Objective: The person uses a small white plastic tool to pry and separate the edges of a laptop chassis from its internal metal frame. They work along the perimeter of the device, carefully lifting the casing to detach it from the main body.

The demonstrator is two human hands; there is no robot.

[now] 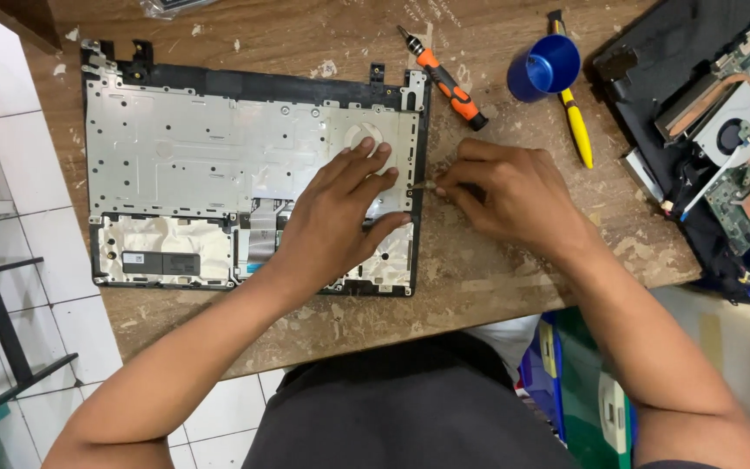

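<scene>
Head view cut off the opened black laptop base with its bare green circuit board and round fan (pixel 722 130) at the right edge, and the right hand (pixel 505 195) hid most of a small slim tool (pixel 424 185), so its kind could not be made out. That hand lay knuckles up on the scarred wooden worktop (pixel 496 269), fingers pinched shut around the tool, whose tip touched the right rim of the silver metal-backed laptop keyboard frame (pixel 219 148). Left hand (pixel 340 221) pressed flat on the frame's right part, fingers spread apart. Beyond them lay an orange-handled screwdriver (pixel 444 80), a blue plastic cup (pixel 547 66) and a yellow pen (pixel 576 126).
</scene>
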